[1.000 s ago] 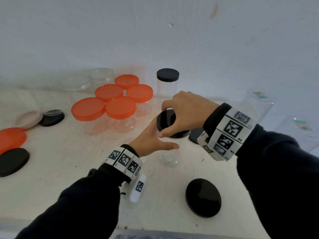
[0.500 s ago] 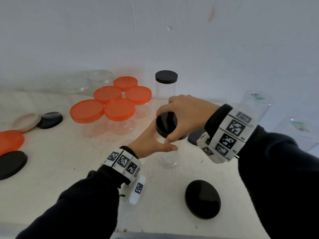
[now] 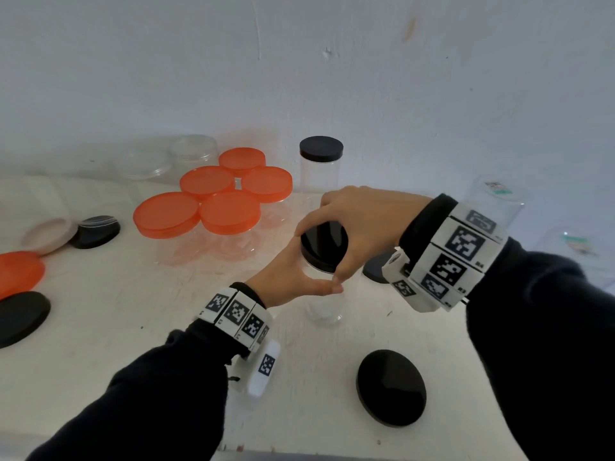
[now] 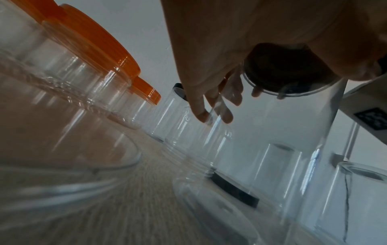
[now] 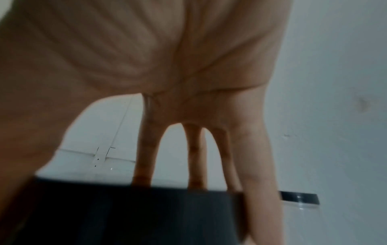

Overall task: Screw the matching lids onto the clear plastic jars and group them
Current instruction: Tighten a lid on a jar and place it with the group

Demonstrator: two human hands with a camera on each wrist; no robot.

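Observation:
A tall clear jar (image 3: 324, 309) stands upright mid-table. My left hand (image 3: 309, 277) grips its wall just under the rim, thumb in front and fingers behind. A black lid (image 3: 327, 242) sits on the jar mouth, and my right hand (image 3: 319, 254) grips it from above, thumb at the front edge and fingers spread round the rim. In the left wrist view my left fingers (image 4: 209, 109) wrap the clear jar (image 4: 293, 132) below the black lid (image 4: 289, 73). In the right wrist view my fingers (image 5: 144, 149) come down onto the black lid (image 5: 125, 212).
A black-lidded clear jar (image 3: 321, 164) stands at the back wall. Several orange-lidded jars (image 3: 216, 201) cluster back left. Loose black lids lie front right (image 3: 391, 387) and under my right wrist (image 3: 377, 267). More lids (image 3: 20, 317) lie far left; open clear jars (image 3: 496, 201) stand right.
My right hand has turned round the black lid, its thumb swinging toward the front of the jar. The left hand has kept its hold on the jar.

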